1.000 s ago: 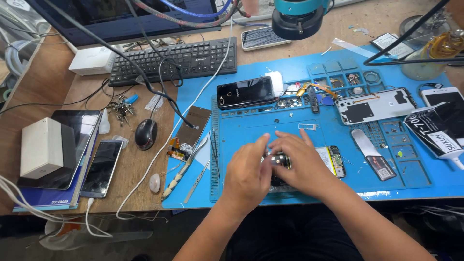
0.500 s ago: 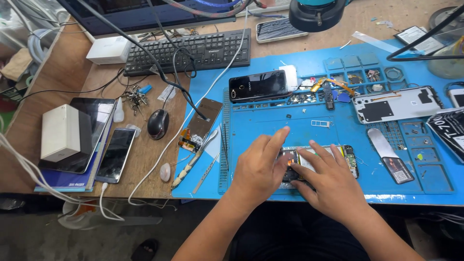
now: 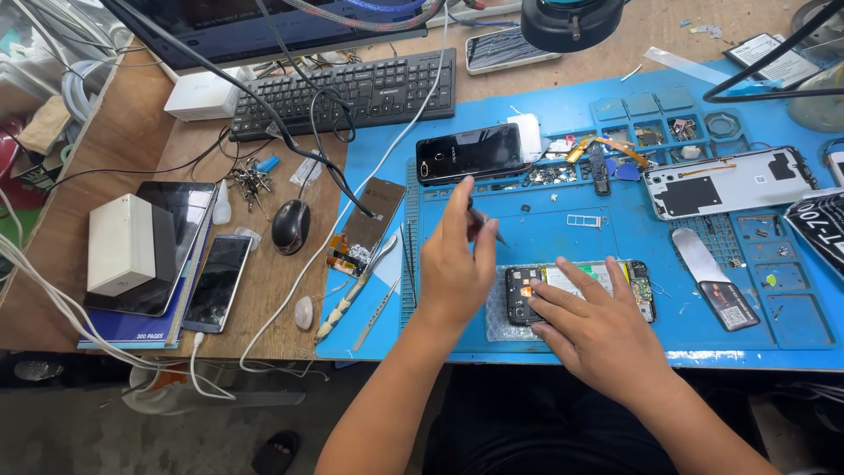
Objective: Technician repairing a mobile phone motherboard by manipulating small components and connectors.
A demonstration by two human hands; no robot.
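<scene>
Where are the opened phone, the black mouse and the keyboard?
opened phone [image 3: 587, 283]: head view, on its exposed middle, past the right hand's fingertips.
black mouse [image 3: 290, 225]: head view, centre of its back.
keyboard [image 3: 352, 91]: head view, middle rows of keys.

two bare forearms — left hand [image 3: 454, 264], right hand [image 3: 602, 330] — no sleeves, gloves or rings in view

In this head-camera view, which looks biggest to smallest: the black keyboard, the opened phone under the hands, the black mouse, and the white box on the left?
1. Black keyboard, clearly the largest.
2. White box and opened phone: close in apparent size, and the right hand covers part of the phone, so no ranking between them.
3. Black mouse, the smallest.
</scene>
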